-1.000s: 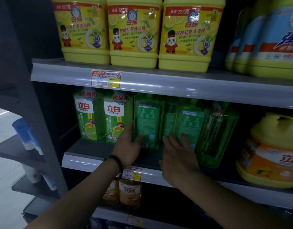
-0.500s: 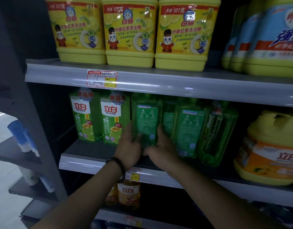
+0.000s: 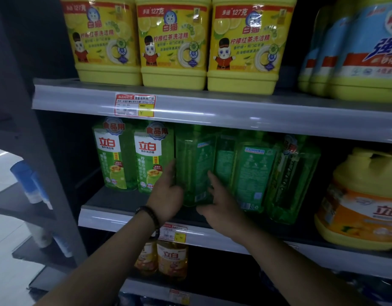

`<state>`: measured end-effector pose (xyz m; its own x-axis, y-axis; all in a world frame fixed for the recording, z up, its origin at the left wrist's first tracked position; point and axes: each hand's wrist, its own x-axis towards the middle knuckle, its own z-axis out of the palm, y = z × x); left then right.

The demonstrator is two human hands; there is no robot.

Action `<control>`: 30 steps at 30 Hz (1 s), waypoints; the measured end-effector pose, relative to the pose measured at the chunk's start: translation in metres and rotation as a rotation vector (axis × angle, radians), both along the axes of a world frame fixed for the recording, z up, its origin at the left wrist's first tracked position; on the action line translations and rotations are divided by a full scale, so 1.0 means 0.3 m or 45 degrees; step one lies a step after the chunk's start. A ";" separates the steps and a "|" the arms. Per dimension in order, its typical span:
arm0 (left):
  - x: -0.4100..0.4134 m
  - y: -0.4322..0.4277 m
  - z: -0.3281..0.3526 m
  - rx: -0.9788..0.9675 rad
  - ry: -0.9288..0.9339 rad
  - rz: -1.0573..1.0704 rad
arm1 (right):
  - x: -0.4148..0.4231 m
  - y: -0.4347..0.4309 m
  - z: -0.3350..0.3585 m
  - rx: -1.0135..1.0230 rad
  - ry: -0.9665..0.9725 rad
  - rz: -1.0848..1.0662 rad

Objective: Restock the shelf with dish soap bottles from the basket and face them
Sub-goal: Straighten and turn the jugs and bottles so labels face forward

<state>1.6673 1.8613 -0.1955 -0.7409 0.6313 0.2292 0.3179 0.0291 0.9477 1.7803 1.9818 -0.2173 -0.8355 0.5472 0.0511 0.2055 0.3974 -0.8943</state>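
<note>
Middle shelf (image 3: pixel 115 217), viewed from over the stocker's forearms. Half a second earlier the green bottle (image 3: pixel 194 164) had shown its printed back label squarely. Now it stood rotated, a narrow translucent edge forward and the label skewed to the right. It remained upright on the shelf, third in the row, just right of the two faced bottles (image 3: pixel 133 157).

The left hand (image 3: pixel 166 193) clasped the bottle's left flank with the thumb pointing up along the edge. How far its fingers wrapped behind could not be seen. The right hand (image 3: pixel 221 208), previously low against the front, had its fingers laid up the right face and its thumb stretched across under the base, so the bottle was held between both hands.

The bottles were clear green plastic, flat-sided and rectangular, glossy where the light caught them. The faced pair carried white-and-green front labels with red characters. A neighbouring bottle (image 3: pixel 255 173) showed its back label, and a further one (image 3: pixel 294 182) leaned, tilted to the right.

The shelf lip was smooth pale plastic bearing a red-and-yellow price tag (image 3: pixel 135 105). Squat yellow tubs (image 3: pixel 173 40) stood above. A dark beaded bracelet (image 3: pixel 148 215) circled the left wrist.
</note>
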 end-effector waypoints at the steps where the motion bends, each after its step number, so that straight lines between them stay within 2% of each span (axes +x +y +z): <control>1: 0.002 0.002 -0.004 0.021 -0.024 0.009 | 0.003 0.002 0.000 -0.010 -0.014 0.011; 4: 0.000 -0.017 -0.039 0.089 -0.001 0.063 | 0.004 0.015 -0.013 0.011 -0.039 0.058; 9: 0.040 -0.074 -0.086 0.057 0.310 0.197 | -0.020 0.059 -0.009 0.080 -0.176 0.141; 11: 0.034 -0.075 -0.092 0.062 0.255 0.199 | -0.039 0.068 0.013 0.024 -0.210 0.145; 14: 0.013 -0.065 -0.091 0.012 -0.028 0.188 | -0.032 0.016 0.032 0.136 -0.089 0.003; 17: 0.004 -0.068 -0.098 -0.070 0.039 0.177 | 0.002 -0.079 -0.012 0.184 0.011 -0.188; 20: -0.019 -0.069 -0.118 -0.021 -0.047 0.193 | 0.010 -0.113 -0.051 0.121 0.036 -0.083; 25: -0.008 -0.029 -0.144 0.045 -0.083 0.117 | -0.025 -0.029 -0.012 0.246 -0.081 0.029; 27: -0.004 -0.015 -0.147 0.037 -0.038 0.069 | -0.027 -0.007 0.011 0.357 -0.161 0.000; 30: -0.004 -0.019 -0.140 0.006 0.060 0.011 | -0.020 -0.003 0.015 0.357 -0.180 -0.085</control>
